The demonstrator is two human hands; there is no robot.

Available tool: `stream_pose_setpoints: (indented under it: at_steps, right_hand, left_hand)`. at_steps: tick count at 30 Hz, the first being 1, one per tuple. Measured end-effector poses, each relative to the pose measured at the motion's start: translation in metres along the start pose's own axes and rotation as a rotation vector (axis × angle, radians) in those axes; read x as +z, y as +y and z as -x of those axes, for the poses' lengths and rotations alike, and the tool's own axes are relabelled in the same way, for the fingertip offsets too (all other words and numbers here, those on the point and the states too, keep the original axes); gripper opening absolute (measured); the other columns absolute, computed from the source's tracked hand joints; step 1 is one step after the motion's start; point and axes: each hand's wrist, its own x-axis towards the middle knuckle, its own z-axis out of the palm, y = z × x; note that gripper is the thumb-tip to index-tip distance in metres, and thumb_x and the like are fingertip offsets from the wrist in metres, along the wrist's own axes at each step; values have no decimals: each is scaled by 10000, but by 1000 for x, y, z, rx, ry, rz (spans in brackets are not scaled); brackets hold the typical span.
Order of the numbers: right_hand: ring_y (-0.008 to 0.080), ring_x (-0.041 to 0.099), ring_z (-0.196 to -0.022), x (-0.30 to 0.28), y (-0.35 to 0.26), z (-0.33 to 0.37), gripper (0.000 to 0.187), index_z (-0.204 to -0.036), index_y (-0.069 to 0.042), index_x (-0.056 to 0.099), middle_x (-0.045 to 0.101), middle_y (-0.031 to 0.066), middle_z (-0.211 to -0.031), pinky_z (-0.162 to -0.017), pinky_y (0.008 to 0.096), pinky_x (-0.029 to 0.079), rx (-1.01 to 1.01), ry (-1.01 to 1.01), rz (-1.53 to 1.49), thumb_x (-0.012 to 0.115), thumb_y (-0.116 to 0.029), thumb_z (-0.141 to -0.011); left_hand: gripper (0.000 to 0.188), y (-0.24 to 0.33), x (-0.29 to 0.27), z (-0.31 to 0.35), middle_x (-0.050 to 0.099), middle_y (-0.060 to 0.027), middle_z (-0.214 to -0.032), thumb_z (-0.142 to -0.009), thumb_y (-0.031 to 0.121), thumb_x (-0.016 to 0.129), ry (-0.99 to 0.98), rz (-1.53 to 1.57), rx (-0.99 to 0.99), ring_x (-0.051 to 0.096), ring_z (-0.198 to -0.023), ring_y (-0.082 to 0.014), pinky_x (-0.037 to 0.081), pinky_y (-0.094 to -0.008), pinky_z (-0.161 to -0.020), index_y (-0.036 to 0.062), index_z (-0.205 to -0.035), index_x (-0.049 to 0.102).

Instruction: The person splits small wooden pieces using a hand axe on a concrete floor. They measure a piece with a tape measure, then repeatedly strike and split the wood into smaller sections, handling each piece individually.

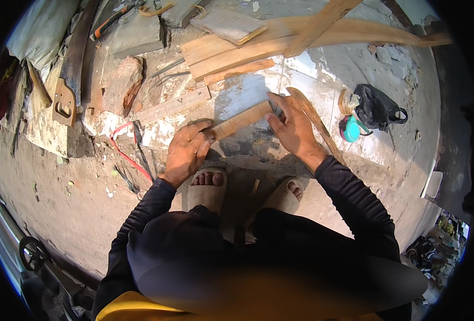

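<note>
A short, flat piece of wood (242, 120) lies between my two hands, low over the white slab. My left hand (187, 152) closes its fingers on the near left end. At the other end, my right hand (294, 127) grips with thumb and fingers around the edge. Just right of that hand, a thin curved wooden strip (316, 122) slants down past my wrist. A longer flat wooden strip (175, 106) lies beyond my left hand. Left of my left wrist is a thin red-framed tool (124, 152) with a dark part alongside.
Large boards (237, 51) lie at the back, crossed by a wooden bar (322, 27). On the left are a handsaw (65, 101) and a rough stone (124, 85). A black plastic bag (376, 107) and a round turquoise-and-pink object (349, 128) sit right. My sandalled feet (207, 187) are below.
</note>
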Motion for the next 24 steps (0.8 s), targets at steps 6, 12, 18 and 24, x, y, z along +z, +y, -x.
stream_pose_setpoints:
  at_steps: [6,12,18,24]
  right_hand:
    - [375,634,-1179,14,18,-22,535,-1478,-121,647,632,130,-1291,-1015,458,537,-277,2,212,759,-248,-971]
    - [374,637,-1193,16,19,-22,500,-1442,-98,664,644,145,-1301,-1020,467,532,-214,111,163,760,-255,-978]
    - [383,640,-1187,-36,46,42,497,-1353,-86,656,671,161,-1244,-1014,477,515,-22,-40,206,775,-357,-954]
    - [387,639,-1140,-17,70,101,489,-1219,-93,643,667,143,-1162,-974,482,514,202,-28,184,831,-396,-884]
  left_hand:
    - [145,-15,6,-7,750,-109,-1271,-961,96,731,52,-64,-22,682,-1128,-347,539,-431,-978,64,-1100,762]
    - [122,-4,-3,-36,742,-128,-1145,-959,115,749,257,3,35,656,-960,-353,531,-443,-868,48,-1060,763]
    - [149,3,-4,-66,755,-151,-1049,-970,108,759,219,216,-140,696,-1002,-352,553,-405,-880,18,-1090,759]
    - [146,1,-7,-63,763,-125,-1080,-960,124,790,255,170,-126,703,-1032,-330,549,-391,-910,30,-1072,779]
